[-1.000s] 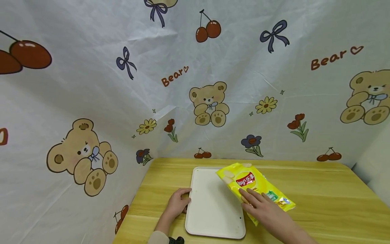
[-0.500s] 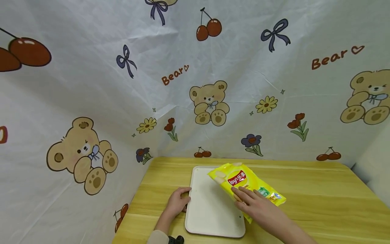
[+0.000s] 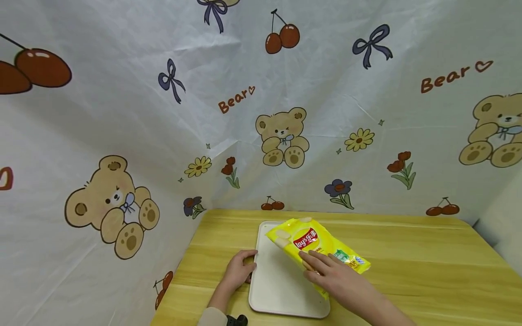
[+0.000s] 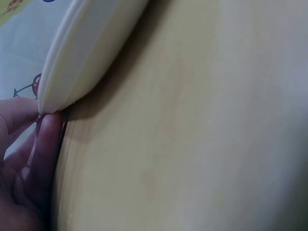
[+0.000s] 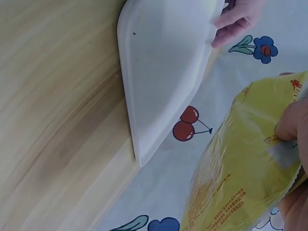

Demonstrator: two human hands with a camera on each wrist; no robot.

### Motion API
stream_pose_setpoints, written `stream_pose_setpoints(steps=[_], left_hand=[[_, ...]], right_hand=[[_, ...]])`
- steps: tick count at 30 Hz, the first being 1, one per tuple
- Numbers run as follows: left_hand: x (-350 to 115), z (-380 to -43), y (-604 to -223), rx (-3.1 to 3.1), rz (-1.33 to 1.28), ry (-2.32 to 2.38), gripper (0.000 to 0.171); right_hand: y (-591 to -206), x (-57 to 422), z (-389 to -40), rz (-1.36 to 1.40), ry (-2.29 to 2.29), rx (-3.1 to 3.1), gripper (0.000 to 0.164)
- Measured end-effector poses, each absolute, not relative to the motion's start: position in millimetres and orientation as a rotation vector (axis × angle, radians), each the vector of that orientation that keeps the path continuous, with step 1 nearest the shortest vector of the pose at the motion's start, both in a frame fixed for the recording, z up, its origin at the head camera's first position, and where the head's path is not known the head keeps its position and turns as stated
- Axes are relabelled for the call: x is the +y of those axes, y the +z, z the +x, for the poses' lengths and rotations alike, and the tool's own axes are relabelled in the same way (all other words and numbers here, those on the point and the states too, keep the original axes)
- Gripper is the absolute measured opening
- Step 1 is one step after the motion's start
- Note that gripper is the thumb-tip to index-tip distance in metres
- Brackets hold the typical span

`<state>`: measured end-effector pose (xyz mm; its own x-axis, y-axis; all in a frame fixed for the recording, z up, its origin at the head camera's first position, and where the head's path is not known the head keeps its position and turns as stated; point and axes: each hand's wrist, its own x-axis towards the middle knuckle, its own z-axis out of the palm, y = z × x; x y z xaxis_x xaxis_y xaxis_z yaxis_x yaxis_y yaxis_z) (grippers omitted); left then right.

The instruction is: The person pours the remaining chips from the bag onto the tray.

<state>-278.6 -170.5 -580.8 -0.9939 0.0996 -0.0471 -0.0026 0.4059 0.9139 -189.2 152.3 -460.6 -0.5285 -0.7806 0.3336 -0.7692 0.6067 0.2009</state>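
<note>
My left hand [image 3: 236, 271] pinches the left rim of a white rectangular tray [image 3: 271, 271] lying on the table. In the left wrist view its fingertips [image 4: 50, 125] meet at the tray's edge [image 4: 72, 57], one from below. A yellow Lay's potato chip bag [image 3: 326, 242] slants over the tray's right half, gripped by my right hand [image 3: 340, 283]. The fingers spread across the bag's front; in the right wrist view the thumb [image 5: 291, 120] bends against its printed back. There the bag [image 5: 236, 159] hangs apart from the tray [image 5: 163, 57].
A wooden table [image 3: 416, 262] bears the tray and extends to the right of the bag. Behind and to the left hangs a white curtain [image 3: 318, 90] printed with bears, bows and cherries. A small dark device [image 3: 236, 320] sits at the left wrist.
My right hand has carried the chip bag leftward, so it overlaps more of the tray. My left hand and the tray have stayed in place.
</note>
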Motion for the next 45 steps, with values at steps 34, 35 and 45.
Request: stream_pose_setpoints(steps=[34,35,45], left_hand=[[-171.4,-278.1,-584.2,2.572,0.167,1.669,0.04],[-171.4,-278.3,-584.0,2.571,0.169,1.671,0.04],[-171.9,-278.2,-582.1,2.563,0.183,1.683,0.04]], right_hand=[[-464.4,133.0,-193.1,1.273,0.039,-2.43,0.057],[-464.6,132.2,-193.6,1.27,0.049,-2.417,0.057],[-466.4,127.0,-196.9,1.231,0.194,-2.357,0.054]])
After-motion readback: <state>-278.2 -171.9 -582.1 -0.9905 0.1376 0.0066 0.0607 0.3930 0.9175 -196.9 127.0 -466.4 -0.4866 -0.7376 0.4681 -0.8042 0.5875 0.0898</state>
